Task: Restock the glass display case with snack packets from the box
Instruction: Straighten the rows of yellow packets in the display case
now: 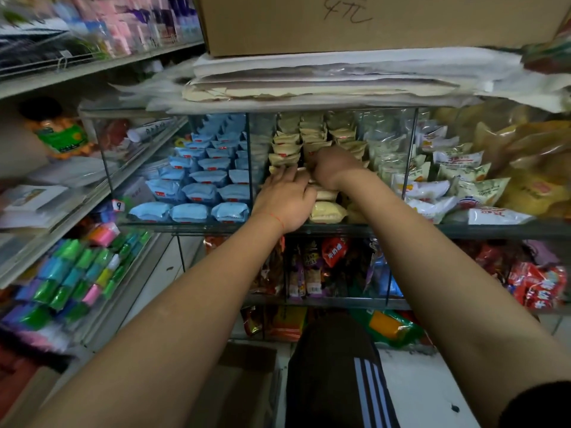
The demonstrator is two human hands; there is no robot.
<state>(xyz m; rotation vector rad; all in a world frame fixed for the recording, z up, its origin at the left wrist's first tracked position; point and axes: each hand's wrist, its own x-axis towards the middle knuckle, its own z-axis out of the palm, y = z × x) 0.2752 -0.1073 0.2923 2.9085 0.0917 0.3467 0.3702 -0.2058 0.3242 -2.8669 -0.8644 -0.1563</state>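
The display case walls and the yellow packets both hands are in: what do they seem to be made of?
Display case: looks like clear glass panes joined at dark edges; the stock shows through and the panes carry faint reflections.
Yellow packets: probably thin matte plastic film, puffy, pillow-shaped, with crimped ends.
The left hand and right hand hide the ones being handled.

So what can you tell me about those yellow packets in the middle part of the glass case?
The yellow snack packets are small, puffy, pillow-shaped wrappers with a dull sheen, some bearing a small red mark. They fill the middle compartment of the glass display case, stacked in rows rising toward the back. The left hand and right hand both rest among them, hiding several.
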